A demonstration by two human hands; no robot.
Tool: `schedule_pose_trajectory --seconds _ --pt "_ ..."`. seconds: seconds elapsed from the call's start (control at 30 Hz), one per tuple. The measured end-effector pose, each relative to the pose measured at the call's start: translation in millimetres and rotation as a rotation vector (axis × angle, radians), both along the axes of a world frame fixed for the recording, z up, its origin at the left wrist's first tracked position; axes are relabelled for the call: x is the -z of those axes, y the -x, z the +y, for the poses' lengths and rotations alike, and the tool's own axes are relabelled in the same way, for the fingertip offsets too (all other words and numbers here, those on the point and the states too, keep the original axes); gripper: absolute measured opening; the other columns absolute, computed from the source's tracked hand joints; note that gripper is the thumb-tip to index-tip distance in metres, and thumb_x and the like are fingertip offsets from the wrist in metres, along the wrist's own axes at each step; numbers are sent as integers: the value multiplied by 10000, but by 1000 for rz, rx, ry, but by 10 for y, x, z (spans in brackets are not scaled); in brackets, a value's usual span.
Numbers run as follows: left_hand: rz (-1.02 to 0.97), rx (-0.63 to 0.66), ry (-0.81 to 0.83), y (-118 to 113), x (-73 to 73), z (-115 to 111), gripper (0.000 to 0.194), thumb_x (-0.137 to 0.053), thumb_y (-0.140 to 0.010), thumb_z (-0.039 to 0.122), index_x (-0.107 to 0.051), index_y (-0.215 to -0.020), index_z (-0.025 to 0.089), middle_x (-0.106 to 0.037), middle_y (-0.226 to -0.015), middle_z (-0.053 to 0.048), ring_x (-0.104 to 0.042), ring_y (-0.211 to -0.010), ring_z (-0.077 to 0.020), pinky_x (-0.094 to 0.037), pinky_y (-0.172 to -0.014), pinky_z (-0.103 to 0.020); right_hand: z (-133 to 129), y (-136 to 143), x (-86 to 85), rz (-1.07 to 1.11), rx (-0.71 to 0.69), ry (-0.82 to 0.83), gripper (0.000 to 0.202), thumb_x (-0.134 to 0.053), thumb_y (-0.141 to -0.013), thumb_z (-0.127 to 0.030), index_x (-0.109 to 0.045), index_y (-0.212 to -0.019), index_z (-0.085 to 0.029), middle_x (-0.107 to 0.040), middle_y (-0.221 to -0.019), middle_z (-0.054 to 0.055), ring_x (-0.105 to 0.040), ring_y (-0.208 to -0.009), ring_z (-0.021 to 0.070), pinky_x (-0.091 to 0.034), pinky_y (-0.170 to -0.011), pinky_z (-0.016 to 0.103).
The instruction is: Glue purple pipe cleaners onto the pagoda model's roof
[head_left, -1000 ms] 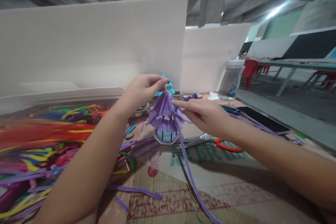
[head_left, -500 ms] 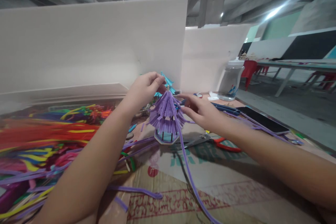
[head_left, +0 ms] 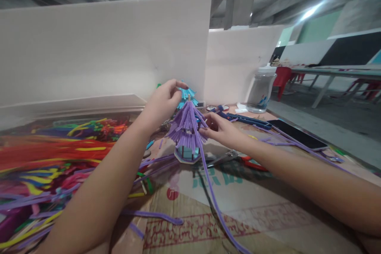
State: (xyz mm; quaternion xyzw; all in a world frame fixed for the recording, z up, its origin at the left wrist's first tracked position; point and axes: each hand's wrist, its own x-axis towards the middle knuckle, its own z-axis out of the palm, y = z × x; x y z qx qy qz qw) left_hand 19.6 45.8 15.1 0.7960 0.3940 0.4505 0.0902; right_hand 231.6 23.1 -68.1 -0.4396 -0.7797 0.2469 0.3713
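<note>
A small model pavilion stands upright on the table, its two-tiered roof covered in purple pipe cleaners above a pale octagonal base. One long purple pipe cleaner hangs from its roof and trails towards me. My left hand hovers at the roof's upper left, index finger stretched past the peak, thumb apart, holding nothing visible. At the right edge of the roof, my right hand has its fingers curled, thumb and index tips against the pipe cleaners. Behind the peak shows a light-blue fringed roof, partly hidden.
Scissors with red handles lie under my right forearm. Colourful pipe cleaners are heaped at left. A dark blue tool, a phone and a clear water bottle are at right. White boards stand behind.
My right hand has moved slightly left and down, its fingers closing in on the roof edge. My left index finger has stretched out above the peak. The pavilion has shifted or turned slightly.
</note>
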Motion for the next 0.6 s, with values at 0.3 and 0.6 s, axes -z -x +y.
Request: schedule_pose_trajectory --seconds 0.3,0.6 --pt "-138 -61 -21 102 -93 24 230 -454 -915 202 -615 -1079 187 -422 -615 30 -400 -516 -126 -295 -487 -268 99 -48 30 66 15 41 404 -651 -849 -459 -561 -1118 -171 -604 -835 -7 -549 -684 127 -420 -592 265" --pt "-78 -68 -47 103 -115 -21 310 -446 -927 192 -679 -1131 176 -527 -703 1 -428 -545 -113 -324 -506 -252 286 -163 69 284 -49 167 382 -660 -857 -346 -561 -1178 -164 -676 -966 52 -620 -762 139 -503 -661 281"
